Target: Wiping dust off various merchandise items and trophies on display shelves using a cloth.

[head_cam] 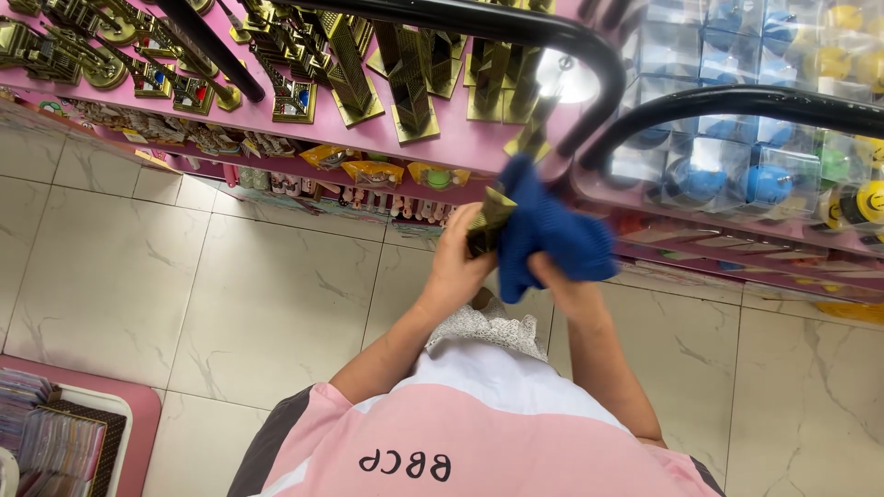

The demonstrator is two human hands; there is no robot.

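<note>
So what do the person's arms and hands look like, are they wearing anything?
Both forearms are bare, with no gloves on the left hand or right hand. I can't make out rings or a watch. The top is pink and white, short-sleeved, with dark lettering.

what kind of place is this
Most likely a souvenir or gift shop. Pink shelves carry rows of brass-coloured tower models, and clear boxes of coloured balls fill the next rack. The left hand holds one model while the right hand presses a blue cloth to it.
</note>
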